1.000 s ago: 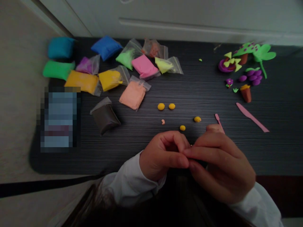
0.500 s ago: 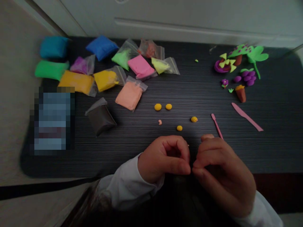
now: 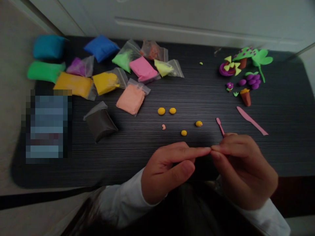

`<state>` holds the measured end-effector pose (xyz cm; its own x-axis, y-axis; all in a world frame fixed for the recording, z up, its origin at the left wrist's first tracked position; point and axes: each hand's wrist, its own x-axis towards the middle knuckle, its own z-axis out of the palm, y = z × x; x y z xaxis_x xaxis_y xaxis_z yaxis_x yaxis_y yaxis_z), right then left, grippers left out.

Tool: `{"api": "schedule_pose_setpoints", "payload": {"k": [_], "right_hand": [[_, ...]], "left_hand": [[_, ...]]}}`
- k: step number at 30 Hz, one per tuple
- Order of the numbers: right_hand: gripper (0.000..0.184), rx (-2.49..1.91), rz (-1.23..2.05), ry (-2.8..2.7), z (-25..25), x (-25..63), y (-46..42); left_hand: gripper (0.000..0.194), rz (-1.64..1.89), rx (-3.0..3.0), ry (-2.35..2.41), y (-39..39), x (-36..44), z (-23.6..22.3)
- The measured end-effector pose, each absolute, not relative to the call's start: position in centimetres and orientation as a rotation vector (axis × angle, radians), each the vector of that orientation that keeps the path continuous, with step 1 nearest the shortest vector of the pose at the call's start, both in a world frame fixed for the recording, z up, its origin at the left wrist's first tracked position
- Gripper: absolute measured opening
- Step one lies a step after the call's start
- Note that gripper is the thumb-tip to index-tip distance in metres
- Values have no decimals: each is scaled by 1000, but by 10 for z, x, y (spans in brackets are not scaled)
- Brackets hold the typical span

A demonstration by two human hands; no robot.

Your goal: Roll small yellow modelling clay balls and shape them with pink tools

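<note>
My left hand point(image 3: 169, 173) is over the front of the dark table, its index finger stretched out to the right and its thumb held apart. My right hand point(image 3: 243, 170) has thumb and index finger pinched together at the tip of that finger. Whatever lies in the pinch, if anything, is too small to make out. Beyond the hands are a plain yellow clay ball point(image 3: 183, 133) and a yellow clay piece with dark dots and a pinkish tip point(image 3: 199, 124). Two more yellow balls point(image 3: 161, 111) sit farther left, above a small curved peach bit point(image 3: 163, 127).
Several bags of coloured clay, among them a peach bag point(image 3: 131, 98) and a black bag point(image 3: 100, 123), cover the left side. A pink clay knife point(image 3: 251, 120) and a small pink tool point(image 3: 220, 126) lie at right, below finished clay figures such as purple grapes point(image 3: 254, 80).
My left index finger has straightened out and the thumb has come away from it. My right hand has risen a little, its pinch now at that fingertip. The view has shifted slightly.
</note>
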<state>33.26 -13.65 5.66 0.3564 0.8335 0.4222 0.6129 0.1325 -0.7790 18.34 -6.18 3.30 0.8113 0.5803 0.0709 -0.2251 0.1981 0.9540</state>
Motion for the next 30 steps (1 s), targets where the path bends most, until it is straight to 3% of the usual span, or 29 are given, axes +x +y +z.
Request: {"api": "schedule_pose_setpoints", "payload": {"k": [30], "right_hand": [[30, -1505, 633, -1599, 67, 342, -139]], "left_hand": [[37, 635, 1252, 406, -61, 184, 32]]}}
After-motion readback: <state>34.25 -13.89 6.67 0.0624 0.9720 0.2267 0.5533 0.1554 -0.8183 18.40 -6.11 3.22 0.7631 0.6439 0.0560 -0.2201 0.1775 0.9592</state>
